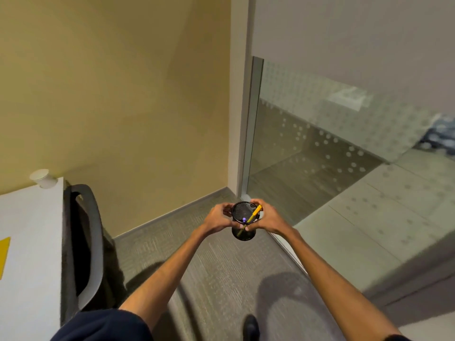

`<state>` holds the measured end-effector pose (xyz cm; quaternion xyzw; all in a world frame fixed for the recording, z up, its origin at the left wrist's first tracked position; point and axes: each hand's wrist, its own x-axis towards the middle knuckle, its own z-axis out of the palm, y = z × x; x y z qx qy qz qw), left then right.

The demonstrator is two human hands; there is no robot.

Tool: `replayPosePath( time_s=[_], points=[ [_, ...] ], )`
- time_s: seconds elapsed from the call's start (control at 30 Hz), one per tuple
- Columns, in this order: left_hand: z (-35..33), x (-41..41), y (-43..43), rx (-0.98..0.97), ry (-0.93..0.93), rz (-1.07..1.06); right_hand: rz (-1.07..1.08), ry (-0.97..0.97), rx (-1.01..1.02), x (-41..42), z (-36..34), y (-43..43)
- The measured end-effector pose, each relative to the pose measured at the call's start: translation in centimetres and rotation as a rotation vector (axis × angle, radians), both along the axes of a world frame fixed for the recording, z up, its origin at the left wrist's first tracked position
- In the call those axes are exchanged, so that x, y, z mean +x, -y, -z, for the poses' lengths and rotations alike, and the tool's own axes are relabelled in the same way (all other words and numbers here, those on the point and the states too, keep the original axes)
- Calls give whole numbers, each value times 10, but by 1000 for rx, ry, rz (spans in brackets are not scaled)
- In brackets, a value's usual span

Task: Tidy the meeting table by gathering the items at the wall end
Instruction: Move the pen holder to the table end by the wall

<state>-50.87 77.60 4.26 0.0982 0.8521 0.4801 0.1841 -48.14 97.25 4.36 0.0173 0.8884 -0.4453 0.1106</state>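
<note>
A black mesh pen holder (242, 212) is held in the air over the carpet, in front of me at mid-frame. My left hand (218, 217) grips its left side and my right hand (264, 219) grips its right side. A yellow pen (254, 214) leans inside the holder, and a small purple tip (244, 219) shows next to it. The white meeting table (27, 242) lies at the far left, with a white paper cup (43, 178) at its wall end.
A black office chair (82, 242) stands against the table's right edge. The yellow wall (123, 107) meets a frosted glass partition (332, 148) at the corner ahead. A yellow sheet (3, 254) lies on the table at the left edge. My shoe (251, 326) is on the carpet.
</note>
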Motion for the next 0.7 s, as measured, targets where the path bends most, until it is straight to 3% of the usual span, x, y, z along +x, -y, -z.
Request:
replayPosePath(
  time_s=[0.3, 0.7],
  points=[
    [-12, -136, 15, 29, 12, -234, -176, -25, -70, -176, -12, 22],
    [0, -254, 128, -3, 90, -544, -504, -36, 30, -349, -1, 150]
  ],
)
